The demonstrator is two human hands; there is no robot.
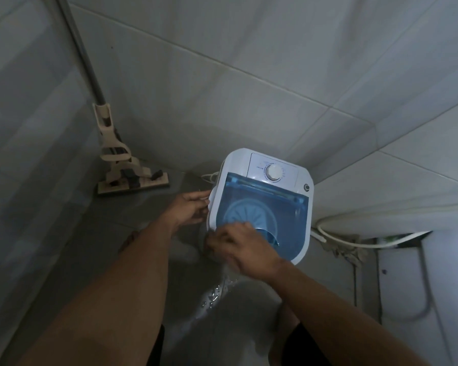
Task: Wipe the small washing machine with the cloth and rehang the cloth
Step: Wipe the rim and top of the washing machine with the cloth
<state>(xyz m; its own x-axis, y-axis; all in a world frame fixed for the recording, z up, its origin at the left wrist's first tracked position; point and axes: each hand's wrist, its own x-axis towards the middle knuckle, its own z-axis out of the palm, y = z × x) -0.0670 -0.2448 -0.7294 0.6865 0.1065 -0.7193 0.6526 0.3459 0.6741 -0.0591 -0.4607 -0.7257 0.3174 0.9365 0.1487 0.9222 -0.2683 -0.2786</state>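
Note:
The small washing machine (pixel 259 204) stands on the floor against the tiled wall. It is white, with a translucent blue lid and a round dial (pixel 273 172) on its back panel. My left hand (pixel 191 208) is at the machine's left side, fingers curled on the white side handle. My right hand (pixel 245 245) lies over the lid's front-left corner with bent fingers, blurred. No cloth shows clearly; a grey patch under the right fingers is too blurred to identify.
A beige flat mop (pixel 131 178) leans in the left corner, its pole running up the wall. A white cord (pixel 209 177) lies behind the machine. A white hose (pixel 354 241) curves at the right above a white fixture (pixel 421 286). Water glistens on the floor (pixel 216 293).

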